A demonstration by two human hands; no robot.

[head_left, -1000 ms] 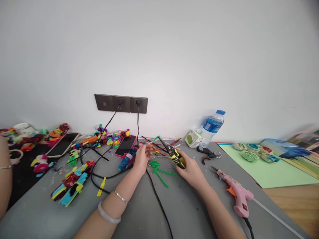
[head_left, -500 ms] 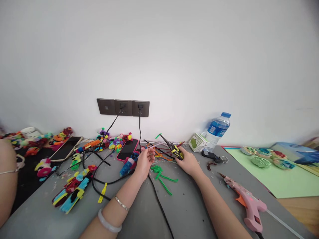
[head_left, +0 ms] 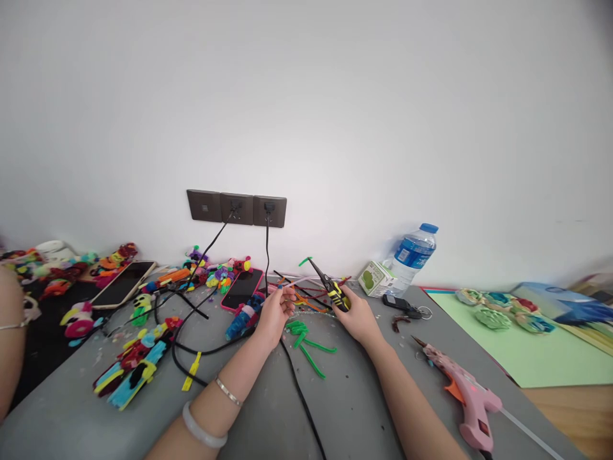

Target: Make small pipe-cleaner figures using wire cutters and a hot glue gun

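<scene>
A person is working at a grey table (head_left: 359, 396) set against a white wall. Their left hand (head_left: 274, 313) is pinching the near end of a thin pale pipe cleaner (head_left: 294, 282) between thumb and fingertips, the other fingers curled in. The stem is held just above the tabletop and is slanting up toward the right. Their right hand (head_left: 357, 314) is wrapping its fingers tightly around the yellow-and-black handles of a pair of pliers (head_left: 329, 286), whose dark nose is pointing up and left, close over the far end of the stem. Whether the nose is touching it is too small to tell. Bent green pipe cleaner pieces (head_left: 305, 337) are lying on the table between the two wrists. A black cable (head_left: 299, 393) is running from the wall sockets (head_left: 237, 207) past the left forearm. A pink glue gun (head_left: 462, 390) is lying to the right, and a water bottle (head_left: 410, 257) is standing by the wall. Another person's arm (head_left: 9, 345) is showing at the far left edge.
</scene>
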